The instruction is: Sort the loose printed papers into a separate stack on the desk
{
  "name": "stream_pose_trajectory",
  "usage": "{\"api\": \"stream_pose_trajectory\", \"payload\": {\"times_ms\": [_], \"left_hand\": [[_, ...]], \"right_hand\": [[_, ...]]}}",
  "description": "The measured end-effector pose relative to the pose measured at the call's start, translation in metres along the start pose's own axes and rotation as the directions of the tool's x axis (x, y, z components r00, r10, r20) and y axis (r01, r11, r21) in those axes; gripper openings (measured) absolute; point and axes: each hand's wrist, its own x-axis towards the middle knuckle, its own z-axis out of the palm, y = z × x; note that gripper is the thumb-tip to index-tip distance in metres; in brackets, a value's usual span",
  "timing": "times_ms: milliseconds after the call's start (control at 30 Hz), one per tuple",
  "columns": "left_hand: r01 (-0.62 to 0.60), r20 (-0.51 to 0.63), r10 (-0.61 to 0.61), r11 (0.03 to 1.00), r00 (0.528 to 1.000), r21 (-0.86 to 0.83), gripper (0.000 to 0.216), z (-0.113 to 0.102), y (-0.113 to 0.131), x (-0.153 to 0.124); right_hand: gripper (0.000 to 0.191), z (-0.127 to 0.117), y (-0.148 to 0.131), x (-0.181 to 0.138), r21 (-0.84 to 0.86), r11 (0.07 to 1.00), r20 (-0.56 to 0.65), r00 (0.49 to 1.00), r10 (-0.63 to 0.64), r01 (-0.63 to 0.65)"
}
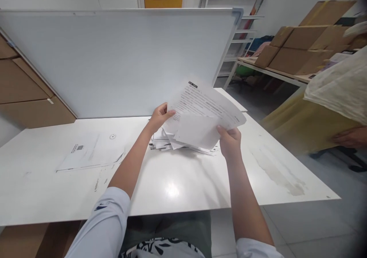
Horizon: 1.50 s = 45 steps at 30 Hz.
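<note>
My left hand (159, 117) pinches the left edge of a printed paper sheet (205, 105) held up above the white table (172, 181). My right hand (229, 141) grips the lower right of the same bundle, with a smaller blank sheet (197, 132) in front. Under the raised sheets lies a loose pile of papers (163, 143) on the table. Both hands are closed on the paper.
A flat stack of printed sheets (88, 153) lies on the table's left side. A large whiteboard (114, 59) stands upright along the table's far edge. Cardboard boxes (301, 47) sit on a bench at the right, where another person's hand (349, 137) shows.
</note>
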Motion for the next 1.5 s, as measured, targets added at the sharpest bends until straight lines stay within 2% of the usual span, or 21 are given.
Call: {"api": "stream_pose_trajectory", "payload": {"times_ms": [67,133,300,467,567,633,700,767,867,1000,1067,1133,1233,1367,1433,1500], "left_hand": [[-0.011,-0.116,0.008,1.0,0.993,-0.024,0.035,-0.003,0.007,0.002],[-0.036,-0.252,0.026,0.999,0.967,-0.035,0.037,-0.008,0.011,0.003],[-0.043,-0.505,-0.001,0.996,0.863,-0.075,0.034,-0.03,0.011,-0.011],[0.093,-0.68,-0.157,0.987,0.716,-0.13,0.027,-0.044,0.007,-0.067],[0.176,-0.742,-0.208,0.977,0.637,-0.123,0.026,-0.05,0.005,-0.112],[0.238,-0.756,-0.243,0.964,0.607,-0.119,0.028,-0.055,0.001,-0.134],[0.279,-0.756,-0.271,0.953,0.596,-0.121,0.03,-0.061,-0.005,-0.145],[0.295,-0.75,-0.276,0.949,0.601,-0.113,0.03,-0.067,-0.017,-0.143],[0.33,-0.719,-0.299,0.938,0.627,-0.103,0.03,-0.076,-0.042,-0.121],[0.392,-0.67,-0.354,0.914,0.652,-0.102,0.032,-0.084,-0.076,-0.078],[0.4,-0.641,-0.373,0.91,0.671,-0.111,0.032,-0.086,-0.082,-0.061],[0.379,-0.595,-0.377,0.916,0.709,-0.129,0.032,-0.088,-0.077,-0.049],[0.318,-0.508,-0.36,0.932,0.782,-0.173,0.037,-0.094,-0.049,-0.044],[0.191,-0.388,-0.265,0.957,0.883,-0.22,0.043,-0.099,-0.012,-0.039],[0.18,-0.342,-0.222,0.972,0.913,-0.15,0.043,-0.094,-0.007,-0.026],[0.242,-0.318,-0.236,0.97,0.918,-0.021,0.043,-0.083,-0.014,-0.003]], "right_hand": [[0.033,0.002,0.001,0.006,0.011,0.999,0.031,0.998,0.046,-0.047],[0.034,0.003,0.003,0.01,0.007,0.995,0.066,0.993,0.101,-0.102],[0.037,0.004,0.015,0.017,0.006,0.976,0.062,0.974,0.216,-0.217],[0.032,0.008,0.045,0.032,-0.083,0.927,-0.065,0.93,0.36,-0.365],[0.026,0.013,0.072,0.042,-0.147,0.905,-0.154,0.913,0.377,-0.399],[0.022,0.016,0.088,0.048,-0.195,0.893,-0.196,0.908,0.37,-0.406],[0.02,0.019,0.099,0.051,-0.233,0.88,-0.211,0.905,0.369,-0.413],[0.019,0.02,0.103,0.054,-0.247,0.875,-0.199,0.906,0.375,-0.416],[0.022,0.019,0.091,0.055,-0.246,0.891,-0.132,0.924,0.36,-0.382],[0.027,0.016,0.054,0.048,-0.241,0.925,0.032,0.95,0.311,-0.295],[0.028,0.015,0.033,0.043,-0.232,0.939,0.098,0.955,0.282,-0.253],[0.026,0.012,0.015,0.037,-0.217,0.955,0.155,0.959,0.238,-0.202],[0.024,0.001,-0.005,0.032,-0.183,0.974,0.176,0.97,0.168,-0.135],[0.02,-0.025,-0.024,0.026,-0.131,0.989,0.033,0.996,0.078,-0.073],[0.021,-0.04,-0.032,0.023,-0.098,0.995,-0.072,0.997,0.007,-0.014],[0.023,-0.054,-0.041,0.019,-0.07,0.997,-0.147,0.988,-0.047,0.037]]}}
